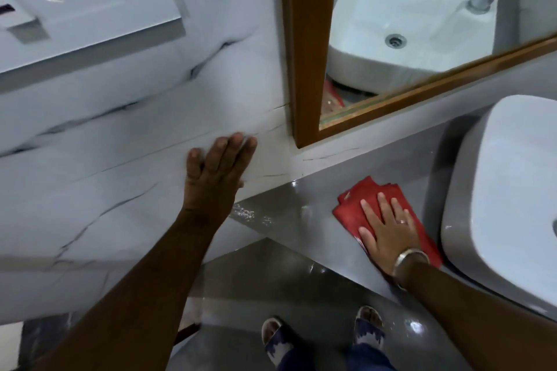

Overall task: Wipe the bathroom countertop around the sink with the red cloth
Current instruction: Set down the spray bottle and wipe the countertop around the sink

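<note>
The red cloth [355, 202] lies folded on the grey countertop [289, 208], just left of the white sink basin [506, 190]. My right hand [388, 229] presses flat on the cloth with fingers spread, covering its near half; a bracelet circles the wrist. My left hand [217, 169] rests flat against the marble wall tile to the left, fingers together, holding nothing. Water drops glisten on the counter between the two hands.
A wood-framed mirror [304, 48] hangs above the counter and reflects the basin and cloth. A white wall socket plate [75, 3] sits at the upper left. Below the counter edge are the grey floor and my sandalled feet [322, 337].
</note>
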`<state>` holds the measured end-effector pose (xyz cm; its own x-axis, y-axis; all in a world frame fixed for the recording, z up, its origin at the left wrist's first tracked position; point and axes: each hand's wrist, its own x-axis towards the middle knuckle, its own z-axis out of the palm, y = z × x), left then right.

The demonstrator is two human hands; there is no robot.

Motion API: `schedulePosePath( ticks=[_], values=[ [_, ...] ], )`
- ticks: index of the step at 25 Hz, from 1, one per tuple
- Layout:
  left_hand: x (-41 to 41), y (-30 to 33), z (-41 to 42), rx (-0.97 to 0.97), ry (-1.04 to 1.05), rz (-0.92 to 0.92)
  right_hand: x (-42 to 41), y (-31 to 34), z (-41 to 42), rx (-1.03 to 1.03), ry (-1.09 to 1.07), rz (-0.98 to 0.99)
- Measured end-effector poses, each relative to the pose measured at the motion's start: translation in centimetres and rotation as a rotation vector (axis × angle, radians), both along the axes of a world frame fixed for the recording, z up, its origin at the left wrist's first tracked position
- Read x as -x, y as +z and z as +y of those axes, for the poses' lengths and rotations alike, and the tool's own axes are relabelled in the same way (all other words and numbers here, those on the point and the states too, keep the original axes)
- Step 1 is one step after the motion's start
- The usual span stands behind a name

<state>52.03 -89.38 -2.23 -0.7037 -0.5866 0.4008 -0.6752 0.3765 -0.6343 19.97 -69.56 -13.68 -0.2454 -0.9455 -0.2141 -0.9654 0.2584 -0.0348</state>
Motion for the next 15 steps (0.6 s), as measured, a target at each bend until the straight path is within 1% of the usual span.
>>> schedulePosePath(
  ticks=[1,2,3,4,6,7,8,9,10,11,12,14,15],
  values=[
    [0.0,-0.1,-0.1,0.007,-0.006,-0.003,-1.9,-0.2,-1.3,0.015,-0.139,0.000],
    [0.0,-0.3,-0.3,0.018,-0.015,-0.004,-4.4,-0.2,-2.6,0.019,-0.205,-0.005],
    [0.0,-0.5,-0.5,0.035,-0.028,-0.007,-7.2,-0.1,-3.8,0.016,-0.175,-0.026],
    [-0.2,-0.7,-0.7,0.049,-0.043,-0.004,-9.9,-0.2,-4.8,0.020,-0.060,-0.038],
    [-0.3,-1.1,-0.7,0.052,-0.072,0.011,-11.8,-0.4,-5.2,-0.029,0.332,-0.080],
    [-0.3,-1.2,-0.6,0.045,-0.070,0.013,-10.4,-0.3,-4.5,-0.037,0.538,-0.108],
    [-0.4,-1.4,-0.5,0.042,-0.062,0.017,-8.0,-0.2,-3.5,-0.026,0.696,-0.108],
    [-0.4,-1.4,-0.5,0.043,-0.049,0.023,-4.8,-0.3,-2.7,-0.015,0.804,-0.068],
    [-0.4,-1.4,-0.5,0.040,-0.035,0.035,-1.5,-0.4,-2.0,-0.004,0.833,-0.014],
    [-0.3,-1.1,-0.2,0.036,-0.026,0.053,1.3,-0.2,-1.5,-0.005,0.756,0.021],
    [0.0,-0.9,0.2,0.030,-0.025,0.073,3.1,0.3,-1.4,-0.027,0.589,0.016],
    [0.3,0.1,1.7,-0.002,-0.081,0.141,2.7,1.0,-1.9,-0.115,0.185,-0.033],
    [-0.3,1.0,2.3,0.009,-0.142,0.197,0.9,1.1,-2.1,-0.142,0.035,-0.023]
  ],
)
